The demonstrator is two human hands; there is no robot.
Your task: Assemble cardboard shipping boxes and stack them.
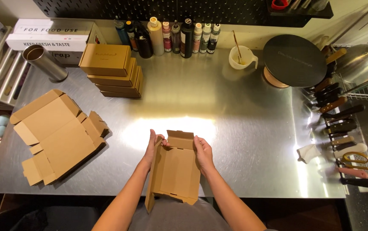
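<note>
Now, head view, places told from the half-folded box
Half-folded box (176, 171): brown cardboard, partly raised, at the near edge of the steel table (235, 111), its left wall standing up and a small flap lifted at the far end
Left hand (152, 147): fingers closed on the far left corner of the box, thumb against the raised wall
Right hand (203, 153): clamped on the far right edge of the box, fingers pressing beside the lifted flap
Flat blanks (57, 134): unfolded cardboard pieces lying well to the left of the box, piled loosely on the table
Finished boxes (113, 70): a stack of closed brown boxes beyond the box and to its left
Metal cup (45, 62): steel cylinder farther left than the stack, tilted
Bottles (167, 36): a row of small bottles straight beyond the box, along the back wall
White jug (243, 57): beyond and right of the box, a stick standing in it
Round black stand (294, 60): farther right than the jug
Knives (338, 115): a row of handles well to the right of the box, at the table's right edge
Scissors (357, 164): right of the box, near the knives
</note>
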